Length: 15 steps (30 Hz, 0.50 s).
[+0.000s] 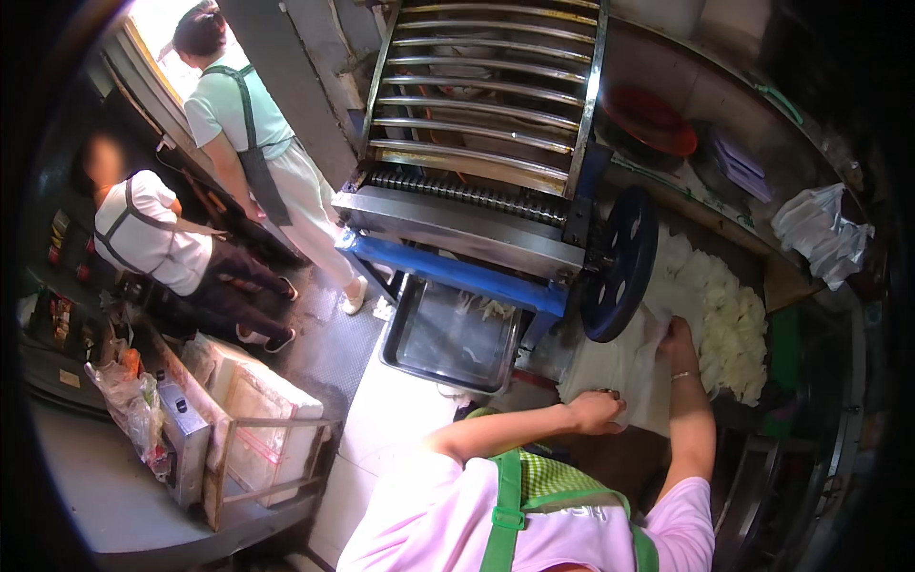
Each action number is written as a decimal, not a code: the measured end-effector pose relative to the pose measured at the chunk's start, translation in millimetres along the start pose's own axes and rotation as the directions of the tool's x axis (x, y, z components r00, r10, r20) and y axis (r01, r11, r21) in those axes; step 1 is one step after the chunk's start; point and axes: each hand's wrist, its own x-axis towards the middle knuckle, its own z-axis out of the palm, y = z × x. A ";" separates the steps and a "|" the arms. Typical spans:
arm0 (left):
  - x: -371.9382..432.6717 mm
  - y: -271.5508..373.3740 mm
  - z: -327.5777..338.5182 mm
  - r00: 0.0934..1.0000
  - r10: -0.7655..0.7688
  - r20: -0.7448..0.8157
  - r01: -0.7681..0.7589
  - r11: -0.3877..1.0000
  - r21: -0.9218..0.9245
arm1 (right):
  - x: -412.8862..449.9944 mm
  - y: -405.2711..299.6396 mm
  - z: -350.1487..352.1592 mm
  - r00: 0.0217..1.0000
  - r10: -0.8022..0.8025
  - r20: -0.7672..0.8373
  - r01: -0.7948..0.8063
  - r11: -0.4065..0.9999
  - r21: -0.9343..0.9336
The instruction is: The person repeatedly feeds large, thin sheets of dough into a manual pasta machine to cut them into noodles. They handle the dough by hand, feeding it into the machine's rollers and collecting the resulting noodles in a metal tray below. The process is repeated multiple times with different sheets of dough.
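Observation:
My left hand (599, 412) is curled at the near edge of a thin pale sheet (647, 393). Farther out, my right hand (678, 336) pinches the same sheet, its fingers partly hidden behind the wrist. Under and beside the sheet lies a layered stack of pale, flat sheets (597, 365), which look like dough. To the right of my right forearm is a heap of pale, crumpled dough pieces (736, 329).
A roller machine with a metal-bar rack (486, 121) and a dark blue handwheel (620, 264) stands ahead. Beneath it sits a metal tray (450, 343) with scraps. Two people in aprons (243, 129) stand at left. A foam box (271, 415), red basin (650, 121) and plastic bag (822, 229) are around.

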 end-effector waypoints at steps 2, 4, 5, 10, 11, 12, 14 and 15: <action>-21.3 -4.0 -12.9 0.980 0.021 -0.196 -0.024 1.000 -0.010 | -40.0 -12.2 36.5 0.968 0.137 0.211 -0.202 0.925 0.322; -39.2 5.1 -33.8 0.891 0.099 -0.443 -0.091 0.995 0.041 | -141.9 -48.1 124.4 0.964 0.055 0.260 -0.129 0.952 0.278; -44.1 9.4 -42.3 0.823 0.151 -0.548 -0.130 0.989 0.077 | -184.7 -61.2 149.9 0.950 0.025 0.310 -0.097 0.971 0.217; -64.5 27.6 -77.6 0.671 0.229 -0.706 -0.229 0.969 0.096 | -261.5 -61.7 188.2 0.796 0.113 0.594 0.251 0.832 -0.495; -66.7 26.8 -80.0 0.738 0.132 -0.662 -0.241 0.968 -0.075 | -276.3 -64.3 203.6 0.804 0.046 0.594 0.328 0.798 -0.506; -70.7 25.2 -81.8 0.796 0.038 -0.604 -0.230 0.942 -0.244 | -289.7 -66.5 220.0 0.798 -0.018 0.602 0.403 0.758 -0.512; -80.6 24.9 -82.0 0.838 -0.174 -0.516 -0.093 0.888 -0.450 | -313.1 -82.0 244.2 0.764 -0.077 0.641 0.576 0.530 -0.623; -83.0 23.6 -80.9 0.823 -0.200 -0.532 -0.124 0.850 -0.511 | -320.4 -86.0 252.2 0.765 -0.100 0.636 0.564 0.579 -0.588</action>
